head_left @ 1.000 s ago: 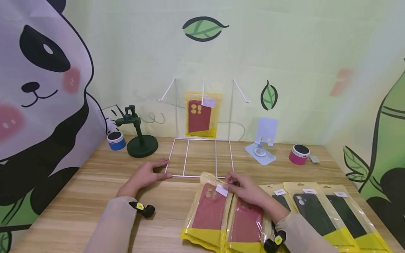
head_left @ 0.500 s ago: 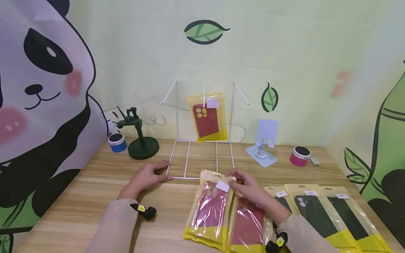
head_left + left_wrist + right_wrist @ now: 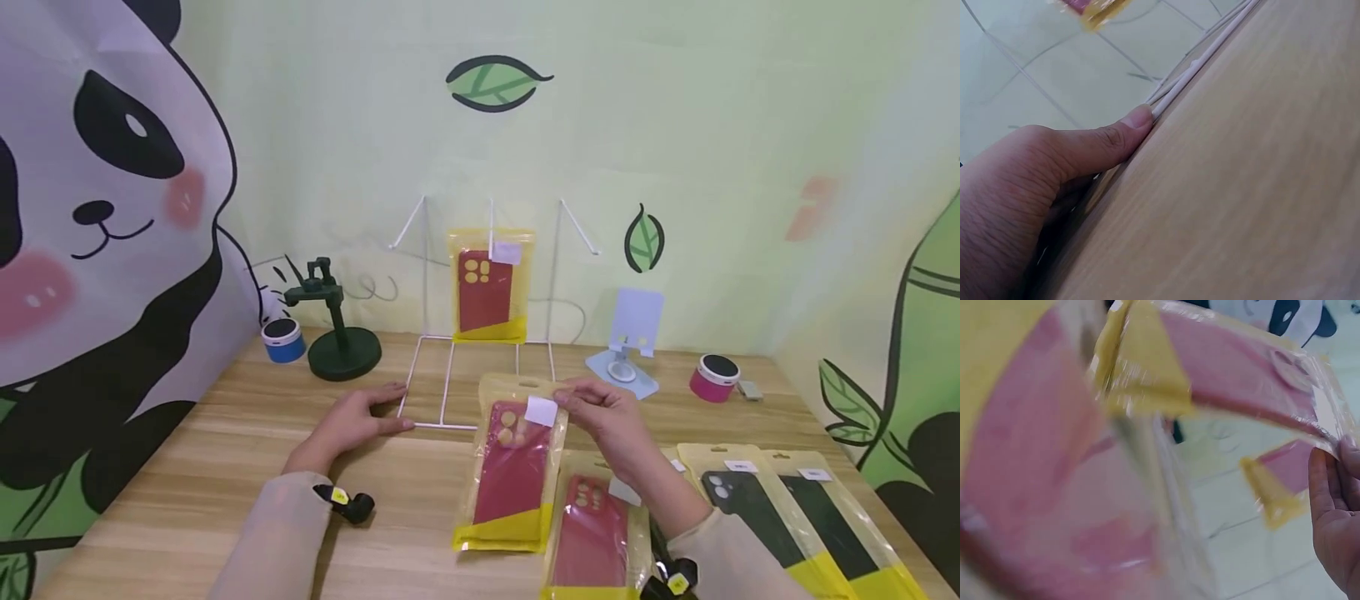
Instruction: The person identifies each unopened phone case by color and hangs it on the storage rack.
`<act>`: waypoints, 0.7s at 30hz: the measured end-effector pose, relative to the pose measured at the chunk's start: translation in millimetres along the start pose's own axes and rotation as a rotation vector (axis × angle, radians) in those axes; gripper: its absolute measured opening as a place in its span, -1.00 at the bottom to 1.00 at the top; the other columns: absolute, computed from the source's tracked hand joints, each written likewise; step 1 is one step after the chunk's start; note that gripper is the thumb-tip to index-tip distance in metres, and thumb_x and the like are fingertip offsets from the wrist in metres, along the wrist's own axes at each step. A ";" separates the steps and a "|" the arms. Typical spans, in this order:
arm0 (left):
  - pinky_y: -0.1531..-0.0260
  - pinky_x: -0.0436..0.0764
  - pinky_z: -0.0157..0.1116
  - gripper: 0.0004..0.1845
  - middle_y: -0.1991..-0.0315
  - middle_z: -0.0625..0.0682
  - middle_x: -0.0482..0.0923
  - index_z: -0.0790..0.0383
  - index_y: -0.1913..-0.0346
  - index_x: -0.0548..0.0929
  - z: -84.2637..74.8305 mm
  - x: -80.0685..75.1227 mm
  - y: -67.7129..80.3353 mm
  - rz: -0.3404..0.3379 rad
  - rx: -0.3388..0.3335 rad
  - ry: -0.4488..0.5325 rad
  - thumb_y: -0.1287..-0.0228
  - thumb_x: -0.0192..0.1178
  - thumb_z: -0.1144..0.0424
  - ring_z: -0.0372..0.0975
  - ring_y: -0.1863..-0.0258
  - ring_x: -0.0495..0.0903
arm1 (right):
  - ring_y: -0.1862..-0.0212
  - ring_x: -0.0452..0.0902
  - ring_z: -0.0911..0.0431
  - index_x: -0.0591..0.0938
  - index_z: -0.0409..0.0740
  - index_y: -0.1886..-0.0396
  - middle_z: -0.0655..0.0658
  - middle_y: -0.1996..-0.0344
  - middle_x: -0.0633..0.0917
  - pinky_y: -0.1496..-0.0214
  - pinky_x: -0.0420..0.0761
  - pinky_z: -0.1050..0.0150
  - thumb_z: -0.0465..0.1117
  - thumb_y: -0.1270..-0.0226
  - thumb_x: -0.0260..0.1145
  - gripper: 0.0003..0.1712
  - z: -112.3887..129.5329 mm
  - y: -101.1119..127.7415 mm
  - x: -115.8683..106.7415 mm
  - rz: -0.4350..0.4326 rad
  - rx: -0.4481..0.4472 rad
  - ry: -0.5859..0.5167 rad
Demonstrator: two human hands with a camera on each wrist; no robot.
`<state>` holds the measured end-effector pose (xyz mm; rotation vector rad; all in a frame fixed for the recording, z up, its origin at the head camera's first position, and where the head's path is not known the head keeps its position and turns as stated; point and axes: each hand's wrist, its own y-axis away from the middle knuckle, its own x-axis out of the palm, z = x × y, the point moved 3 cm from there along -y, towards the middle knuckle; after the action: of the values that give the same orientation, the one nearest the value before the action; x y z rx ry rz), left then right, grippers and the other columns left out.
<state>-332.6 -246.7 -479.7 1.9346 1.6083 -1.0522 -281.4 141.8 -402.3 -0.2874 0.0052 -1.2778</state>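
Head view | right hand [image 3: 609,417] pinches one red case packet [image 3: 513,467] | left hand [image 3: 352,421] flat, touching wire rack [image 3: 450,379] | red packets: 3

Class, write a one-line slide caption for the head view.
Right hand lifts a red packaged case by its top while the left hand rests at the white wire rack.

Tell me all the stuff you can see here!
Wire rack: 1, white, back middle of table.
Hanging case pack: 1, red in yellow bag, on rack.
Lifted case pack: 1, red, held up.
Flat red pack: 1, on table.
Black packs: 2 plain, right.
Green stand: 1.
Blue speaker: 1.
Pink speaker: 1.
White phone stand: 1.
Left hand: rests on rack base.
Right hand: pinches lifted pack's top.
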 end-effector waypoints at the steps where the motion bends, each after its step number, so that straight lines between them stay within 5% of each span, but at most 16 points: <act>1: -0.41 0.19 0.16 -0.18 -0.42 -0.01 0.41 -0.04 -0.39 0.54 0.8 0.0 0.8 0.002 0.000 0.001 -0.07 0.42 -0.29 0.02 -0.45 0.30 | 0.25 0.71 0.25 0.78 0.08 0.28 0.05 0.34 0.81 0.07 0.70 0.31 -0.41 -0.37 0.33 -0.73 5.9 0.8 1.8 0.005 -0.023 0.013; 6: -0.40 0.19 0.18 -0.17 -0.42 -0.01 0.41 -0.05 -0.39 0.54 7.3 -3.7 5.9 -0.007 -0.018 -0.009 -0.06 0.42 -0.30 0.03 -0.45 0.30 | 0.24 0.71 0.25 0.78 0.06 0.27 0.07 0.34 0.81 0.08 0.69 0.32 -0.47 -0.34 0.32 -0.69 52.9 3.5 15.8 0.039 -0.194 0.129; 13: -0.41 0.20 0.15 -0.17 -0.41 -0.02 0.42 -0.03 -0.39 0.54 12.9 -12.3 11.0 -0.015 -0.019 -0.021 -0.06 0.43 -0.29 0.02 -0.45 0.30 | 0.24 0.73 0.13 0.76 -0.32 0.16 -0.05 0.31 0.82 0.13 0.68 0.33 -0.44 -0.28 0.40 -0.85 140.2 13.3 53.9 0.000 -0.444 0.330; 18: -0.40 0.24 0.13 -0.21 -0.40 -0.03 0.44 -0.09 -0.37 0.56 11.5 -15.4 12.3 -0.010 -0.032 -0.023 -0.07 0.43 -0.27 0.00 -0.43 0.34 | 0.24 0.74 0.08 0.74 -0.37 0.14 -0.12 0.29 0.82 0.13 0.70 0.31 -0.45 -0.27 0.42 -0.82 174.3 25.1 93.6 0.034 -0.560 0.297; 21: -0.23 0.48 0.04 -0.47 -0.15 0.00 0.66 -0.02 -0.15 0.72 7.6 -17.5 13.1 -0.052 -0.006 -0.024 -0.14 0.42 -0.14 -0.06 -0.16 0.58 | 0.22 0.74 0.02 0.74 -0.36 0.13 -0.16 0.28 0.81 0.12 0.71 0.26 -0.44 -0.27 0.42 -0.82 183.2 26.3 119.0 0.033 -0.601 0.258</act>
<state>-323.1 -266.8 -473.1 1.8783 1.6551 -1.0858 -191.8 74.7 -212.8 -0.6307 0.6200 -1.2503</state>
